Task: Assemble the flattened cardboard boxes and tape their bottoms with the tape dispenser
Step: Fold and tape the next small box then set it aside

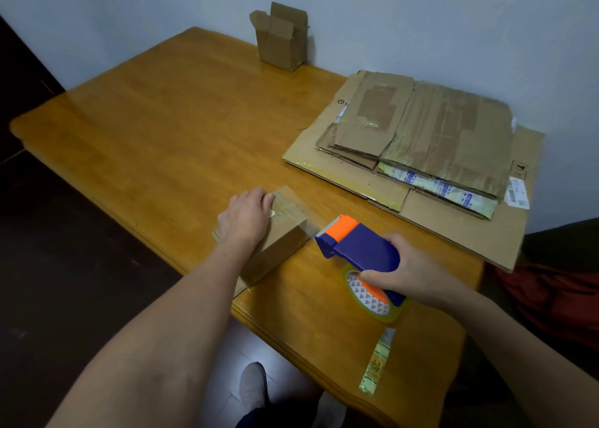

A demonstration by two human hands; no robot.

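The left hand (246, 215) is lying palm down on top of a small cardboard box (285, 239), pressing it against the desk (162, 129). Its grip is loose, with the fingers spread over the box top rather than wrapped round it. The box is sitting on its side at the near edge of the desk, one end overhanging slightly, with glossy tape already running across its upper face.

Just to the right of the box, the right hand (411, 272) is holding the tape dispenser (359, 244). Its grip is clamped round the blue handle, fingers curled underneath and thumb along the side. The orange head of the dispenser is pointing at the box's right end, and a clear strip of tape (311, 228) is stretching between the two. The tape roll (372, 298) is hanging below the handle, close to the desk.

Beyond the box and to its right, a stack of flattened boxes (437, 136) is lying on a larger flat sheet of cardboard. Far behind the box, by the wall, an assembled box (280, 43) is standing upright with its flaps open. To the right of the box and nearer the person, a crumpled tape scrap (377, 363) is lying on the desk.
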